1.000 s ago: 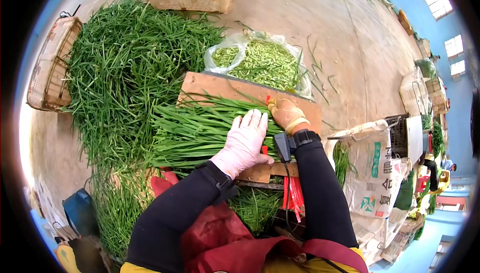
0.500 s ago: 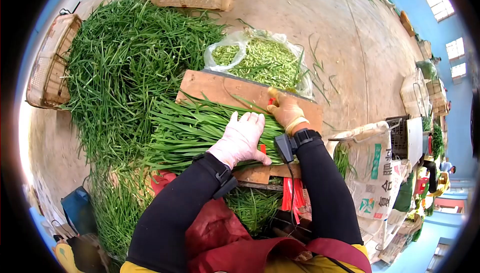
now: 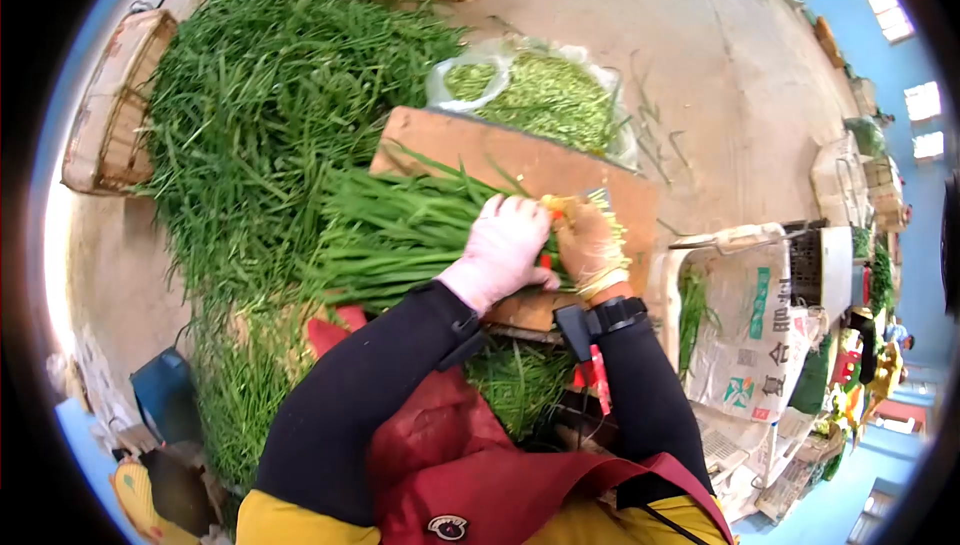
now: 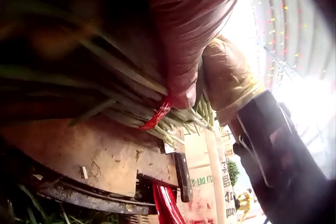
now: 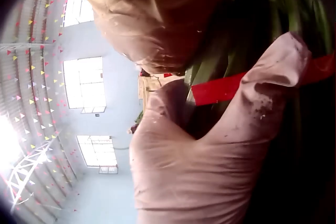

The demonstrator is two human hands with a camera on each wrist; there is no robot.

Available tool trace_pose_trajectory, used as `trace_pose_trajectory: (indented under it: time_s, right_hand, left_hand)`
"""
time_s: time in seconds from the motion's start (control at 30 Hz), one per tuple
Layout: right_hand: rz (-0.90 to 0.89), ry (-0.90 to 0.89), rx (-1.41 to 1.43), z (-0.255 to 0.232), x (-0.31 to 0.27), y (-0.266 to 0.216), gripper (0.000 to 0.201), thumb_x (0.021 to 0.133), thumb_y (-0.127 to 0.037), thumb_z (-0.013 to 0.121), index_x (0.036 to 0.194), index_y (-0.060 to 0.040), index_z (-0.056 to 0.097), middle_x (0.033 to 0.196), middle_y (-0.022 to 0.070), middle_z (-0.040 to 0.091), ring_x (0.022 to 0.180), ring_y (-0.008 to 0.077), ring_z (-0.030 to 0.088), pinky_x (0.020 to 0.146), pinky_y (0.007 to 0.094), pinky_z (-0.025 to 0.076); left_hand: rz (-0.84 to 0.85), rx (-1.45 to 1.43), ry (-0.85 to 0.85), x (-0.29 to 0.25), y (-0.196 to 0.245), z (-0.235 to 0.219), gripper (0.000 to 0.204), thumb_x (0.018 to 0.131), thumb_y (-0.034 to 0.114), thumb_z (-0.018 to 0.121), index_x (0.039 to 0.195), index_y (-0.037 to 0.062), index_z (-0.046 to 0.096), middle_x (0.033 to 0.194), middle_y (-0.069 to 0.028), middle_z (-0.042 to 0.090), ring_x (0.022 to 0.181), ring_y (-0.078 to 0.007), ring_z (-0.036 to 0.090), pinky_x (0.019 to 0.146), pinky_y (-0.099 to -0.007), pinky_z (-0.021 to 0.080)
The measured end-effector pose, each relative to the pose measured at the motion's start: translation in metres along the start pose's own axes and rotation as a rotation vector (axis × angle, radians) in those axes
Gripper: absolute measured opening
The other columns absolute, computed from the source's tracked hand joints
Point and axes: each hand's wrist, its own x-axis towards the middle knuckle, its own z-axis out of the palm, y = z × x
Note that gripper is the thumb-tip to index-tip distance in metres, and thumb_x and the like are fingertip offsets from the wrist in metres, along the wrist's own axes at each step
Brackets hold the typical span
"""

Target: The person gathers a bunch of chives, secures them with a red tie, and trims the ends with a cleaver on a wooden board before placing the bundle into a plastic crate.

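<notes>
A bundle of long green stalks (image 3: 400, 235) lies across a brown board (image 3: 440, 135), pale cut ends showing beside the right hand. My left hand (image 3: 500, 253), in a pale pink glove, grips the bundle from above, fingers curled over it. Touching close by, my right hand (image 3: 592, 247), in a glove with a yellowish cuff, grips the bundle near its cut ends. A red strip (image 4: 157, 115) crosses the stalks in the left wrist view. The right wrist view shows the left hand (image 5: 202, 155) around the stalks and the red strip (image 5: 215, 89); the right hand's fingertips are hidden.
A big heap of loose greens (image 3: 270, 95) lies left, between crates (image 3: 115, 105). Behind the board stands a clear bag of chopped pieces (image 3: 550, 95). Red strips (image 3: 597, 377) hang at the board's near edge, by a dark knife handle (image 4: 182, 176). A white sack (image 3: 740, 345) stands right.
The right hand has curled over the bundle and turned, and the cut ends now show beside it. The left hand has shifted slightly and closed more round the stalks. The head view has shifted.
</notes>
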Motion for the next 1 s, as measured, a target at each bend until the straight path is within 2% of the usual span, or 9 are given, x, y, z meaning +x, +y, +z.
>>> trace_pose_trajectory:
  time_s: [0.17,0.37,0.5,0.57,0.67,0.73,0.83,0.93,1.0]
  right_hand:
    - [-0.138,0.066,0.144,0.003,-0.004,0.003,0.020,0.082,0.002,0.055,0.098,-0.0001,0.066,0.091,0.0195,0.065,0.090,0.0374,0.060,0.082,0.0423,0.047]
    - [-0.161,0.054,0.178,0.000,-0.012,0.004,0.024,0.082,0.007,0.054,0.102,0.0008,0.066,0.097,0.0168,0.065,0.092,0.0332,0.061,0.084,0.0380,0.047]
    - [-0.112,0.052,0.229,-0.004,-0.019,0.000,0.022,0.081,0.006,0.057,0.099,-0.0002,0.068,0.095,0.0167,0.065,0.092,0.0326,0.061,0.084,0.0378,0.047]
    - [-0.102,0.052,0.153,-0.004,-0.023,-0.002,0.018,0.079,0.001,0.061,0.095,-0.0040,0.067,0.093,0.0154,0.065,0.090,0.0367,0.061,0.082,0.0433,0.048]
    - [-0.168,0.190,-0.034,-0.014,-0.032,-0.015,0.016,0.079,-0.001,0.062,0.093,-0.0059,0.068,0.093,0.0134,0.065,0.092,0.0354,0.060,0.084,0.0442,0.047]
    - [-0.092,0.360,0.197,-0.026,-0.043,-0.033,0.017,0.083,-0.002,0.063,0.099,-0.0059,0.067,0.093,0.0125,0.065,0.091,0.0316,0.061,0.084,0.0415,0.047]
    - [0.183,0.310,0.519,-0.033,-0.082,-0.039,0.017,0.087,0.000,0.065,0.104,-0.0034,0.067,0.093,0.0116,0.068,0.082,0.0225,0.064,0.075,0.0328,0.051]
    - [0.420,-0.002,0.325,-0.016,-0.107,-0.033,0.021,0.089,-0.021,0.069,0.103,-0.0048,0.068,0.093,0.0160,0.069,0.083,0.0300,0.067,0.075,0.0368,0.052]
    - [0.344,0.083,0.167,0.005,-0.115,-0.028,0.031,0.087,-0.033,0.069,0.102,-0.0060,0.068,0.093,0.0185,0.068,0.084,0.0363,0.066,0.074,0.0421,0.052]
  left_hand:
    - [0.039,0.024,0.085,-0.006,0.011,-0.016,0.115,0.053,0.042,0.088,0.147,0.0036,0.032,0.136,-0.0153,0.048,0.130,-0.0356,0.043,0.111,-0.0482,0.031]
    - [0.031,0.190,-0.066,0.017,0.014,-0.015,0.123,0.050,0.040,0.089,0.149,-0.0005,0.026,0.149,-0.0202,0.035,0.146,-0.0377,0.022,0.118,-0.0519,0.019]
    - [0.014,0.164,-0.162,0.032,0.011,-0.014,0.118,0.050,0.038,0.091,0.146,0.0023,0.033,0.141,-0.0165,0.046,0.140,-0.0347,0.036,0.116,-0.0525,0.024]
    - [0.019,-0.192,-0.471,0.040,0.000,-0.017,0.104,0.052,0.035,0.091,0.141,0.0097,0.043,0.129,-0.0110,0.058,0.127,-0.0305,0.051,0.110,-0.0473,0.035]
    - [0.103,-0.241,-0.325,0.040,-0.011,0.002,0.093,0.052,0.034,0.091,0.134,0.0140,0.052,0.122,-0.0086,0.063,0.117,-0.0286,0.058,0.102,-0.0414,0.044]
    - [0.088,-0.308,-0.401,0.044,-0.014,-0.004,0.094,0.054,0.035,0.091,0.135,0.0100,0.051,0.126,-0.0115,0.061,0.118,-0.0302,0.057,0.099,-0.0384,0.047]
    - [0.090,-0.263,-0.418,0.047,-0.016,0.000,0.106,0.056,0.041,0.089,0.143,0.0060,0.041,0.133,-0.0149,0.056,0.121,-0.0314,0.055,0.102,-0.0384,0.044]
    - [0.130,-0.245,-0.461,0.049,-0.015,-0.005,0.114,0.056,0.046,0.089,0.146,0.0027,0.035,0.137,-0.0175,0.052,0.125,-0.0327,0.053,0.105,-0.0374,0.042]
    - [0.112,-0.247,-0.502,0.049,-0.012,-0.009,0.120,0.056,0.049,0.089,0.148,0.0011,0.030,0.143,-0.0185,0.047,0.132,-0.0331,0.046,0.110,-0.0378,0.037]
